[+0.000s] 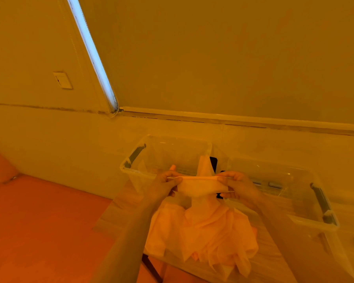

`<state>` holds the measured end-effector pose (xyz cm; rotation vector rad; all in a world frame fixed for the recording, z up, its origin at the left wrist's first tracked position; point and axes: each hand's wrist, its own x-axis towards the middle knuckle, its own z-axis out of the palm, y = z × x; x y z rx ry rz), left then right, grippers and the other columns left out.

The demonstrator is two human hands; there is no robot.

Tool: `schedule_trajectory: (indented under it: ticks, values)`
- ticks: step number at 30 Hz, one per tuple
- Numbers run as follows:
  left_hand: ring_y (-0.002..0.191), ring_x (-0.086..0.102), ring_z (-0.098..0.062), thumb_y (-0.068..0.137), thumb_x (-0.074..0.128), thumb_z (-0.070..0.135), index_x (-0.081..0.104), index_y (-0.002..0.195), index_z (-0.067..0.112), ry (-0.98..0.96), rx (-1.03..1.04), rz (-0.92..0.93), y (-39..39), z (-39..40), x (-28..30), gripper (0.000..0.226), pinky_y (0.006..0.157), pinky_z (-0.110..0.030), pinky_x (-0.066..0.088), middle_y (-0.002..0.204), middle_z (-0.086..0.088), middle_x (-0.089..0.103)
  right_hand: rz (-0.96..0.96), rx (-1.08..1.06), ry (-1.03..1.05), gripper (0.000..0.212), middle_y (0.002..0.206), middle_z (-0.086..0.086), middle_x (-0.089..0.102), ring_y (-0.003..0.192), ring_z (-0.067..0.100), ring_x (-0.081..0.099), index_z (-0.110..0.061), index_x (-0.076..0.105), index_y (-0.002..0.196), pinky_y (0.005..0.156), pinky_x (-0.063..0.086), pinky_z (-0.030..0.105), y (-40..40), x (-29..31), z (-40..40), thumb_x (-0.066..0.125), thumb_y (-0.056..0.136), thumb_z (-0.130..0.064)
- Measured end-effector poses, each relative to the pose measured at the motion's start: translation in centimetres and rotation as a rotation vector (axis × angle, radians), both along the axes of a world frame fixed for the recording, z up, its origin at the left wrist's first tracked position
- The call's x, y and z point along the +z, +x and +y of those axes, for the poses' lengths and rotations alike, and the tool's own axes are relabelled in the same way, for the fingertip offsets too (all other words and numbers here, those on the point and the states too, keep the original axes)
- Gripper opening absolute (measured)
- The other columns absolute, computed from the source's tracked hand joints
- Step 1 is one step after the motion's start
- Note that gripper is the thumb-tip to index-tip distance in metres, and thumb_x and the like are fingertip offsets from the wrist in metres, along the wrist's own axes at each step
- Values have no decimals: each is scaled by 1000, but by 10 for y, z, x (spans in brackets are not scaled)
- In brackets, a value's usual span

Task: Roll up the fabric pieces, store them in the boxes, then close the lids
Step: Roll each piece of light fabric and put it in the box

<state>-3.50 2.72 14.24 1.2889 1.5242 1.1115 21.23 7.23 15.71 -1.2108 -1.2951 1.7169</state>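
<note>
**Fabric Piece Held Taut Above the Pile**

The scene was a small wooden table (pixel 119 203) against a wall under amber light. One fabric piece (pixel 201 185) was stretched between two hands above a loose fabric pile (pixel 200 231). The left hand (pixel 165 183) pinched its left end; the right hand (pixel 236 185) pinched its right end. Two clear boxes stood behind: the left box (pixel 131 170) and the right box (pixel 315 223), both without lids in place.

Probable fault: uneven tension between the two pinches would skew the roll, letting it loosen or unravel. The number of pieces in the pile could not be determined.
</note>
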Motion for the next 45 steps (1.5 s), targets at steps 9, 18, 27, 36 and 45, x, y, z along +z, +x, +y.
schedule_trajectory:
  ticks: [9, 18, 27, 36, 45]
  values:
    - [71, 64, -5, 86, 63, 7, 76, 95, 20, 6, -43, -206, -4, 11, -15, 21, 52, -20, 44, 155, -7, 29, 55, -35, -68, 20, 108, 12, 62, 90, 22, 62, -14, 69, 95, 54, 54, 20, 0, 1, 6, 54, 94, 0]
    - [95, 66, -12, 87, 67, 15, 75, 93, 36, 32, -60, -116, -4, 13, -16, 24, 75, -41, 52, 153, -5, 33, 15, -26, -38, 17, 103, 7, 62, 87, 17, 62, -9, 65, 106, 54, 53, 17, 0, 1, 7, 60, 90, -3]
    - [54, 56, -2, 91, 61, 10, 66, 85, 22, 24, -17, -20, 1, 15, -6, 14, 46, -17, 42, 141, -21, 46, -25, -25, 8, 11, 99, 14, 64, 81, 19, 64, -11, 66, 95, 54, 55, 20, -1, 5, 7, 59, 91, -3]
    - [55, 46, -11, 92, 58, 7, 71, 90, 17, -5, -17, -213, 7, 13, 53, 17, 46, -20, 36, 73, -4, 58, -197, 30, 278, 19, 78, 3, 68, 48, 7, 50, -12, 69, 110, 41, 38, 17, 9, 48, 11, 59, 93, -15]
    - [45, 36, -8, 89, 58, 6, 72, 88, 16, 90, -132, -354, 23, 3, 104, 17, 41, -20, 25, 59, -3, 48, 57, 107, 273, 14, 50, -1, 54, 31, 4, 35, -6, 66, 101, 30, 24, 15, 19, 96, 10, 58, 90, -10]
